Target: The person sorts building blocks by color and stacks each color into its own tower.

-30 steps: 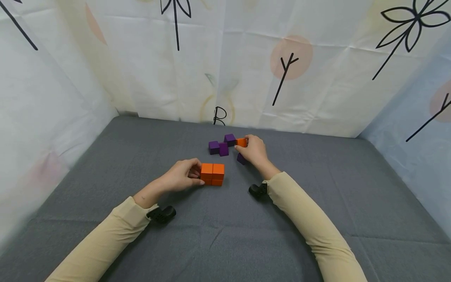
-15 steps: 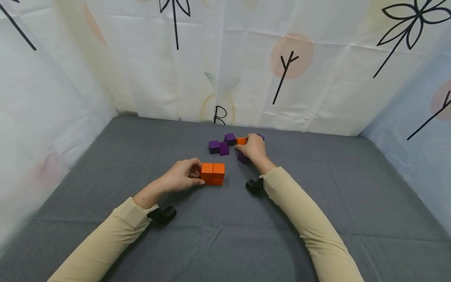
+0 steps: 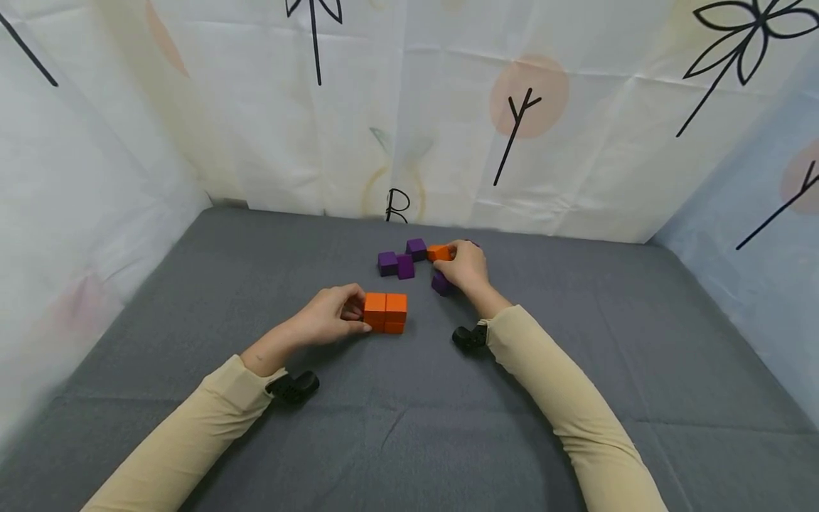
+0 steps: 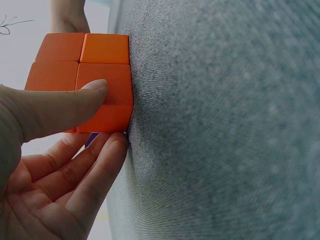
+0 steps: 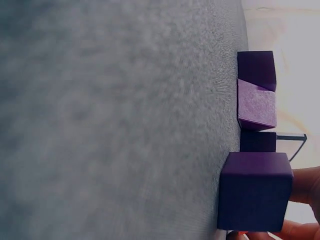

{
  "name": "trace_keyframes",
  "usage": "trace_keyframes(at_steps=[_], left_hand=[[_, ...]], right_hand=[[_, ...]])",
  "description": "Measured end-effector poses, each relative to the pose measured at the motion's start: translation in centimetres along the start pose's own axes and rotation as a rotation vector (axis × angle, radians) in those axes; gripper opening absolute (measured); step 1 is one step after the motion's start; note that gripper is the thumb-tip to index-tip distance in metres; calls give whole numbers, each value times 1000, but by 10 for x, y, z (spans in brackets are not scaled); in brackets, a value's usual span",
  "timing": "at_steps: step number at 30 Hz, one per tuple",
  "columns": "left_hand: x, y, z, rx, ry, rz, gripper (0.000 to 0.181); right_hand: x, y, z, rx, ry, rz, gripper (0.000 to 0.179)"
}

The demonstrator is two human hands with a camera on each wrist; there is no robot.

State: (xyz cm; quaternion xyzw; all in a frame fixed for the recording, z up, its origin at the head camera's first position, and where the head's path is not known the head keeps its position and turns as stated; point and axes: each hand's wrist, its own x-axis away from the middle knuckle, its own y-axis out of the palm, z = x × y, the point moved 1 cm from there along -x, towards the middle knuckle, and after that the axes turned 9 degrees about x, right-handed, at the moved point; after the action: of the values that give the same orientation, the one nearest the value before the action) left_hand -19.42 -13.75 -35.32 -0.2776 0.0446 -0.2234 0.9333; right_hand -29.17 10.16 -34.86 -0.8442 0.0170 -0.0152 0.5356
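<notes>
In the head view, my left hand (image 3: 329,315) holds a block of orange cubes (image 3: 385,313) stacked together on the grey cloth. The left wrist view shows the thumb pressing one orange face (image 4: 117,92), with the fingers at the underside in that view. Farther back, my right hand (image 3: 468,269) pinches a single orange cube (image 3: 438,253), its thumb and forefinger at the right end. A purple cube (image 3: 442,284) sits just below this hand; in the right wrist view that purple cube (image 5: 256,192) hides most of the fingers.
Left of the single orange cube stand three purple cubes: one beside it (image 3: 416,249), a middle one (image 3: 406,267) and a left one (image 3: 387,264). Another purple cube (image 3: 473,243) peeks out behind the right hand. Patterned curtains (image 3: 448,128) border the grey cloth (image 3: 384,441).
My right hand shifts slightly around the single orange cube, which looks a little turned. A purple cube behind that hand has come into view. The left hand and its orange cubes stay put.
</notes>
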Motion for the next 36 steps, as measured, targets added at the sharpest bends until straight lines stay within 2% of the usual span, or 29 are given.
trace_keyframes(at_steps=[9,17,27,36], left_hand=[[0,0,-1,-7,9,-4,29],[0,1,-1,-6,0,-1,30],[0,1,0,-2,-2,-2,30],[1,1,0,-10,-4,2,30]], right_hand=[[7,-5,12,-166,-14,-5,46],[14,-10,21,-218,-71,9,46],[35,-14,24,-347,-255,64,41],[49,-14,19,-393,-346,26,40]])
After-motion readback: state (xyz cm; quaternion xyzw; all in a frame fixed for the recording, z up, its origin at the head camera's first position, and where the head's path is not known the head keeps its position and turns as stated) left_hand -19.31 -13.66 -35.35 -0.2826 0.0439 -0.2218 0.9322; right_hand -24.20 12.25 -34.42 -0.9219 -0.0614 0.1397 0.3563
